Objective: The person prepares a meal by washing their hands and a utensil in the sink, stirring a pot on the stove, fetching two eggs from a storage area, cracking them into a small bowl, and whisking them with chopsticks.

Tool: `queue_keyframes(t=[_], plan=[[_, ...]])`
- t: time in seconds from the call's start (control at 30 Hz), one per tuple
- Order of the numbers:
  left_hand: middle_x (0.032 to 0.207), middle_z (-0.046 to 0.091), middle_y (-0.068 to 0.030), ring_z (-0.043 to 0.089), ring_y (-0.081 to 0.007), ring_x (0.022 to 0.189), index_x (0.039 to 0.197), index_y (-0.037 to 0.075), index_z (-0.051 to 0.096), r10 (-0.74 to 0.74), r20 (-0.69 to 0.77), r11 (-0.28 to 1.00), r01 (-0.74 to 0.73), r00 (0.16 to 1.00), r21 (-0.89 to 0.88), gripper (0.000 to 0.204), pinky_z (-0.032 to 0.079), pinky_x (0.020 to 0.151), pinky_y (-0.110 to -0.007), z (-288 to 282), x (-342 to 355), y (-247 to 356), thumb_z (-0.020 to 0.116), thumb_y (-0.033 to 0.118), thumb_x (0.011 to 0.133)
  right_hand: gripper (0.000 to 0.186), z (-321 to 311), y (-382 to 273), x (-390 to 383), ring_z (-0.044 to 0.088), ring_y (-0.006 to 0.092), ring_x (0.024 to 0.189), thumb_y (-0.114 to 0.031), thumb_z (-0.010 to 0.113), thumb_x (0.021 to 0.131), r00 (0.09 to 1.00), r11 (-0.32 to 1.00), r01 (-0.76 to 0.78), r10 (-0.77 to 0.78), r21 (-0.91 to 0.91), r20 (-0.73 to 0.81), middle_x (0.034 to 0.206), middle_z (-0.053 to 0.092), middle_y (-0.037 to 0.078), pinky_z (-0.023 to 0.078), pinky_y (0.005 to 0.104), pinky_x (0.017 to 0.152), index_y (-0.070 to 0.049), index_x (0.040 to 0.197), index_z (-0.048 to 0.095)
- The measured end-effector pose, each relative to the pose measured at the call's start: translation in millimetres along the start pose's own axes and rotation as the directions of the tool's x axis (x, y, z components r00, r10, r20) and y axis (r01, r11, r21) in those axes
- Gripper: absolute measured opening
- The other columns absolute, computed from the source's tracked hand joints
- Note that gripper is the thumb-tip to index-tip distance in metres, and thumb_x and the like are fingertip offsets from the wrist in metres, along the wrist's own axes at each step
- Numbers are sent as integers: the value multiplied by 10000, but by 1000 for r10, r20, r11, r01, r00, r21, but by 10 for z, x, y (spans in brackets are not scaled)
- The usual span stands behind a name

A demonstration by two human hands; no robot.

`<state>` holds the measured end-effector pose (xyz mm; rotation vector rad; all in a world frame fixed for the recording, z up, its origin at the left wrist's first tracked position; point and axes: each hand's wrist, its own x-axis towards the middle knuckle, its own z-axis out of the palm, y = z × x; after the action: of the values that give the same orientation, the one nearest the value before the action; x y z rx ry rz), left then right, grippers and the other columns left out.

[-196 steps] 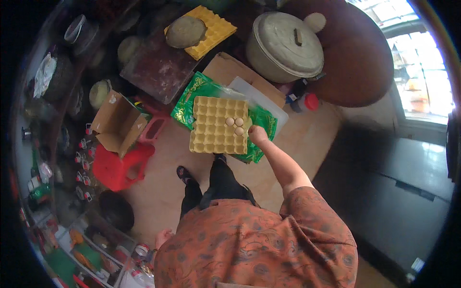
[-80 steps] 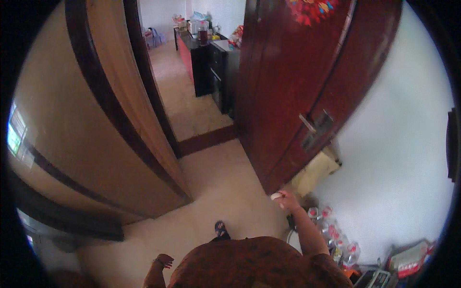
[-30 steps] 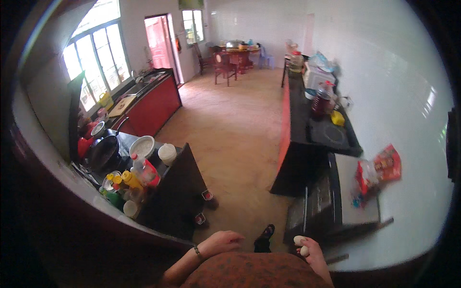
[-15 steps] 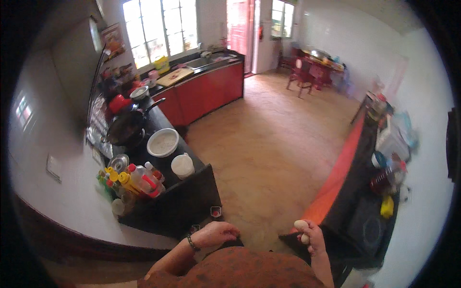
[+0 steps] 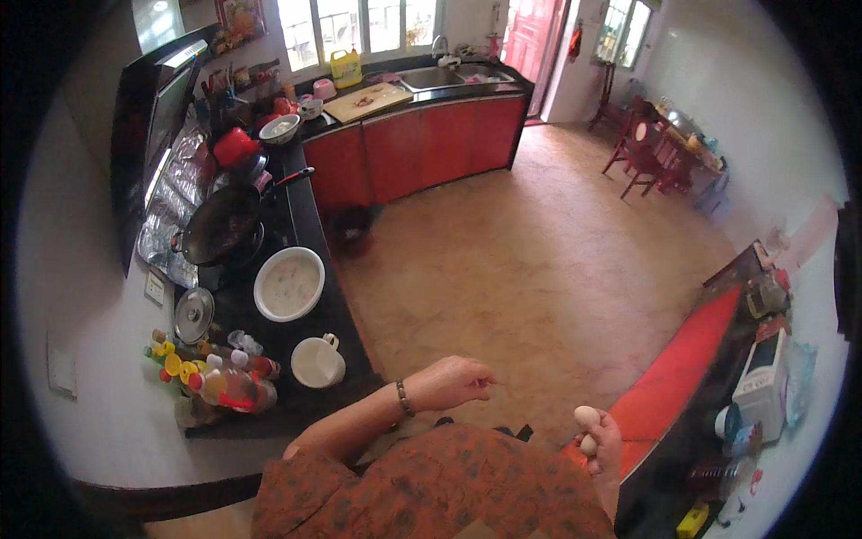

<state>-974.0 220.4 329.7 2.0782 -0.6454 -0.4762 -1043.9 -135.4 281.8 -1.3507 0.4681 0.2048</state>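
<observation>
Two pale eggs, an upper egg [image 5: 587, 417] and a lower egg [image 5: 588, 445], stick out from the fingers of my right hand [image 5: 608, 442], which is closed around them at my right side. My left hand [image 5: 453, 384], with a beaded bracelet on its wrist, hangs in front of my body. Its fingers are loosely curled and nothing shows in them. The nearest thing to it is a white handled mug [image 5: 319, 362] on the black counter, a short way to the left; the hand does not touch it.
On the left counter [image 5: 301, 198] are a white basin [image 5: 289, 284], a dark wok [image 5: 222, 225], a pot lid [image 5: 194, 314] and several bottles [image 5: 235, 391]. A cutting board [image 5: 369, 101] lies near the sink [image 5: 435, 78]. An orange-fronted counter [image 5: 682, 368] bearing a white appliance [image 5: 760, 386] runs along my right.
The view has turned left and come closer to the stove counter. My left hand has moved up and right in the picture; my right hand still holds the eggs.
</observation>
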Motion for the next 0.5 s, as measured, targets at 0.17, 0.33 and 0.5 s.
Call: queue_keyframes(t=[0.17, 0.33, 0.5], plan=[[987, 635, -145, 620, -277, 927, 1074, 21, 620, -62, -41, 997, 59, 997, -57, 285, 485, 793, -370, -400, 713, -147, 629, 193, 847, 247, 38, -356, 990, 573, 137, 563, -61, 538, 825, 997, 997, -76, 76, 13, 21, 889, 607, 99, 517, 274, 515, -1, 1065, 531], [1007, 638, -141, 623, -270, 930, 1071, 23, 624, -119, -190, 993, 114, 975, -37, 278, 489, 806, -357, -894, 1260, -468, 637, 187, 847, 234, 445, -906, 2226, 577, 144, 566, -84, 544, 840, 977, 991, -91, 109, -101, 183, 887, 611, 108, 508, 277, 504, 8, 1055, 533], [1014, 644, -135, 628, -261, 915, 1068, 27, 631, -256, -372, 967, 236, 892, -100, 270, 494, 807, -352, -1353, 1656, -641, 639, 178, 843, 234, 1111, -1415, 3463, 575, 144, 573, -100, 545, 846, 921, 981, -83, 142, -173, 363, 872, 615, 109, 494, 281, 501, 20, 1047, 549]])
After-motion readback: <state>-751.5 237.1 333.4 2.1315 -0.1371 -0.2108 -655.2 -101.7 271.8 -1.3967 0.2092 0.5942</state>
